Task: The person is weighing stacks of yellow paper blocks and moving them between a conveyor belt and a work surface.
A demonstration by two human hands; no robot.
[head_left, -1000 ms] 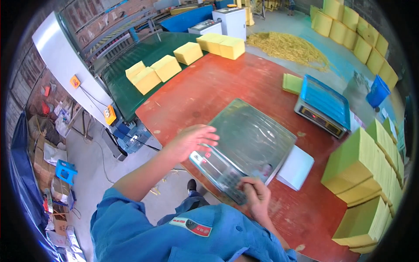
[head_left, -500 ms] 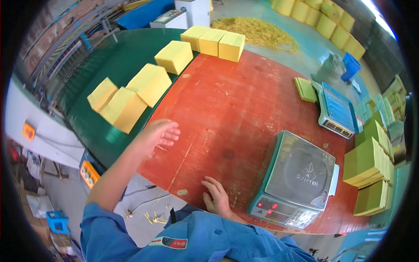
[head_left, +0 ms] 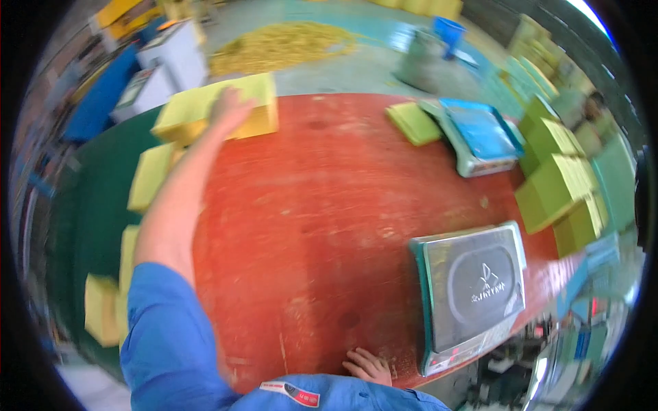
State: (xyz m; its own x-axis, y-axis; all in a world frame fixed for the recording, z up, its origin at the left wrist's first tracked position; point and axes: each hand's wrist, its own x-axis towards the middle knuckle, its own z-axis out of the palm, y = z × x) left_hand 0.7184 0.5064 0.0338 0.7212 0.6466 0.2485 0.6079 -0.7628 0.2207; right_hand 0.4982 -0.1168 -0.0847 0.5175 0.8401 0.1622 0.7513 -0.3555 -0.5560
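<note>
Stretched far forward, my left hand (head_left: pixel 232 109) is over the row of yellow paper stacks (head_left: pixel 265 103) at the table's far left corner. It seems to touch their top, but motion blur hides how its fingers are set. My right hand (head_left: pixel 370 366) lies at the near edge of the red table (head_left: pixel 329 226), fingers apart and nothing in it. A digital scale (head_left: pixel 473 288) with a flat plate stands right of that hand. More yellow stacks, one upright block (head_left: pixel 151 177) and another nearer (head_left: pixel 103 310), sit on the green surface at left, partly behind my left arm.
A second scale with a blue tray (head_left: pixel 482 130) stands far right, a small yellow-green stack (head_left: pixel 413 123) beside it. Taller yellow-green stacks (head_left: pixel 555 192) line the right edge. Beyond the table are a yellow heap (head_left: pixel 281 46), a sack (head_left: pixel 418 61) and a blue bin (head_left: pixel 449 35).
My left hand has swung forward from the near left table edge to the far stacks. The view has shifted with my head. My right hand stays by the near edge.
</note>
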